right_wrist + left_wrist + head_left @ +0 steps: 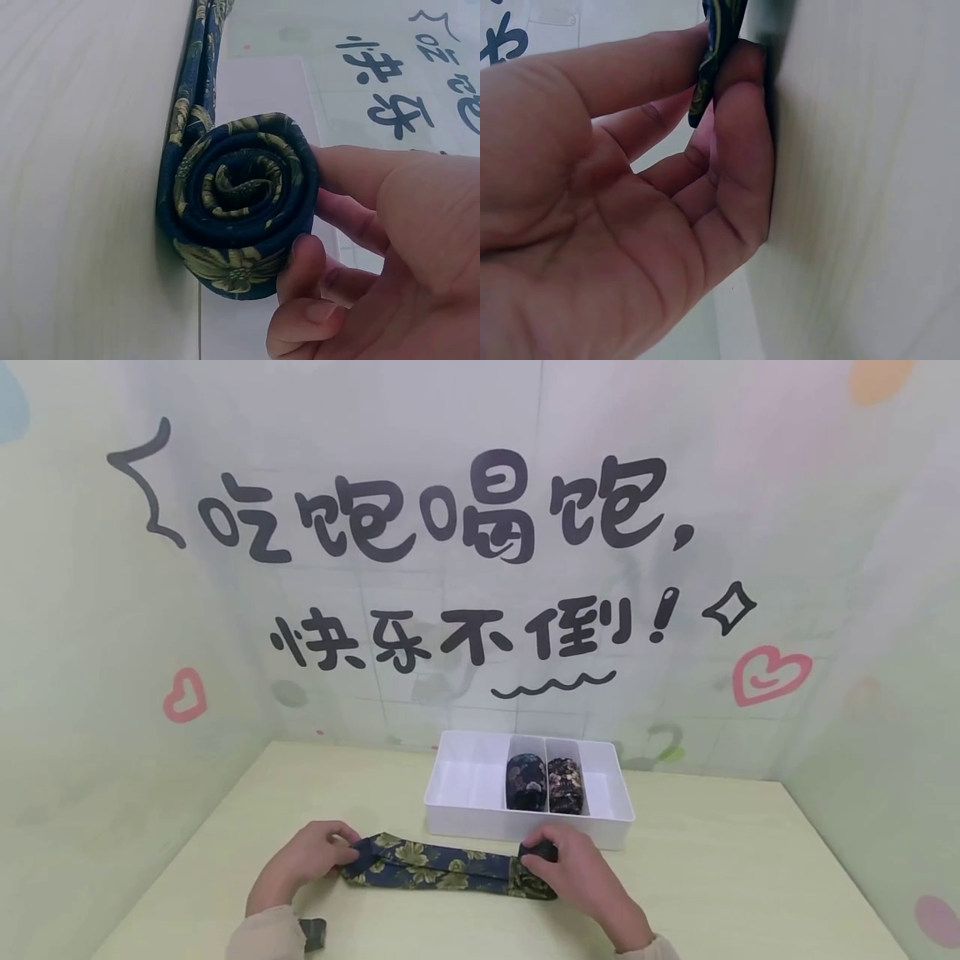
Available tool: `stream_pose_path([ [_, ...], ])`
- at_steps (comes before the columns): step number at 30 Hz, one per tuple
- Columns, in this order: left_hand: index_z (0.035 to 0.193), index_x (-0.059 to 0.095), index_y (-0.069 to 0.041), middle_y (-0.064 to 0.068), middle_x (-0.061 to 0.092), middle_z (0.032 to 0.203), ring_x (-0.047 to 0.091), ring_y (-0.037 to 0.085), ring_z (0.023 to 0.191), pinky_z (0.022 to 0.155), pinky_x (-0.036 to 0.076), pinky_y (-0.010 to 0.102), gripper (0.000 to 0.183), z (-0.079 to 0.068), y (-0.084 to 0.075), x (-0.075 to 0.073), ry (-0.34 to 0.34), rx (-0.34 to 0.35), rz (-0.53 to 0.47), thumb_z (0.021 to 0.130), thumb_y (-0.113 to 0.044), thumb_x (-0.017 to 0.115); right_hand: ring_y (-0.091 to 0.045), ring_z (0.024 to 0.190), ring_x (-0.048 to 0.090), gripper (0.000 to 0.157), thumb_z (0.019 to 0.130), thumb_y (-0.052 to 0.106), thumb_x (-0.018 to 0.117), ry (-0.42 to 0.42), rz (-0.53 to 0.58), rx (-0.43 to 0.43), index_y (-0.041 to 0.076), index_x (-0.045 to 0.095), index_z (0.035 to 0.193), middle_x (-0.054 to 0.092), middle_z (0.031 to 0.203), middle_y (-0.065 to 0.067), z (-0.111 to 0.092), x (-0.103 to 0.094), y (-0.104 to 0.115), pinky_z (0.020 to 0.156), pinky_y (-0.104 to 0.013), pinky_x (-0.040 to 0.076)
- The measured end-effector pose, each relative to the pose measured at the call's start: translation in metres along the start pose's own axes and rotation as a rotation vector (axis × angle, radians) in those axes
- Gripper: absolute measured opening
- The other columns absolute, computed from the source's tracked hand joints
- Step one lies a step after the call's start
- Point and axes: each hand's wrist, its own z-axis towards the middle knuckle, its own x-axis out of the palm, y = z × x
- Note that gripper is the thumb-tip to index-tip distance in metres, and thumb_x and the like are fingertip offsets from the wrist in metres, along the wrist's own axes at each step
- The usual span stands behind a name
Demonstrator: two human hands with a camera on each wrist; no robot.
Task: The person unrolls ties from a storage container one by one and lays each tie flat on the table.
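Head view: we seem midway through rolling a floral necktie [441,870] on the table [750,877], in front of the white box [480,823]
Our left hand [318,853] pinches its flat end [362,857], our right hand [576,870] grips the coil [240,229] at the other; the next move likely calls for turning that coil along the remaining length, with layers snug and edges even

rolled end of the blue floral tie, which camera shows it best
The right wrist view, where the rolled end shows its spiral close up. The head view shows it small, partly hidden by the right hand. The left wrist view misses it, showing only the opposite end.
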Motion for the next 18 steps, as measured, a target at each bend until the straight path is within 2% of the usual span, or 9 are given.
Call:
stream_pose_path([
  [3, 0.109, 0.069, -0.002, 0.007, 0.072, 0.093, 0.064, 0.017, 0.078, 0.068, 0.052, 0.032, 0.018, 0.001, 0.0006, 0.0018, 0.007, 0.002, -0.006, 0.091, -0.008, 0.069, -0.019, 0.103, 0.065, 0.01, 0.089, 0.019, 0.078, -0.004, -0.012, 0.003, 0.018, 0.07, 0.096, 0.071, 0.104, 0.002, -0.0025, -0.002, 0.0009, 0.082, -0.03, 0.053],
  [10, 0.109, 0.069, -0.003, 0.007, 0.071, 0.093, 0.063, 0.018, 0.077, 0.068, 0.05, 0.031, 0.018, 0.0024, -0.0003, 0.0011, 0.007, 0.009, -0.002, 0.091, -0.008, 0.069, -0.028, 0.115, 0.065, 0.016, 0.091, 0.009, 0.07, 0.008, -0.037, -0.031, 0.013, 0.075, 0.106, 0.069, 0.116, -0.001, -0.0042, -0.0088, 0.0036, 0.096, -0.046, 0.054],
  [15, 0.108, 0.069, -0.002, 0.007, 0.071, 0.091, 0.063, 0.018, 0.077, 0.067, 0.05, 0.031, 0.018, 0.0003, 0.0002, 0.0009, 0.001, -0.001, -0.008, 0.091, -0.007, 0.069, -0.021, 0.104, 0.066, 0.002, 0.093, 0.02, 0.073, -0.027, -0.055, -0.016, 0.02, 0.075, 0.093, 0.069, 0.105, 0.004, -0.0033, -0.0058, 0.0041, 0.087, -0.036, 0.054],
  [18, 0.108, 0.069, -0.003, 0.006, 0.071, 0.091, 0.063, 0.018, 0.078, 0.068, 0.051, 0.031, 0.018, 0.0002, 0.0018, 0.0019, -0.001, -0.011, -0.013, 0.091, -0.007, 0.069, -0.018, 0.099, 0.065, 0.007, 0.091, 0.023, 0.076, -0.046, -0.064, -0.002, 0.024, 0.071, 0.087, 0.068, 0.098, 0.007, -0.0036, -0.0039, 0.0036, 0.082, -0.032, 0.053],
])
